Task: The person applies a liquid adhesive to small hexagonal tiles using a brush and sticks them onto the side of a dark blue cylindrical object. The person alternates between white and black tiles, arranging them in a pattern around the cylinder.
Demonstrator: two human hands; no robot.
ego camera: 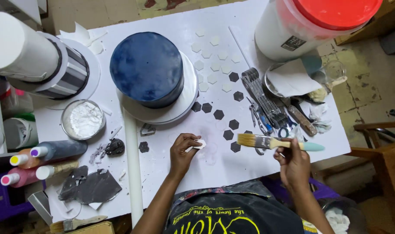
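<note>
My left hand [183,151] pinches a small white hexagon piece [199,144] against the white table [214,169]. My right hand [294,162] holds a flat paintbrush [273,142] with a teal handle, bristles pointing left toward the piece. A round dark blue cake [146,67] stands on a white turntable board [173,113] beyond my left hand. White hexagons [212,65] and black hexagons [225,121] lie scattered between the cake and the brush.
A white bucket with a red lid [310,24] stands at the far right. A striped tiered cake [54,65] is at left, a tin of white powder [83,119] below it, squeeze bottles [37,160] at the left edge. Metal tools [262,102], a white rolling pin [133,173], grey fondant scraps [91,186].
</note>
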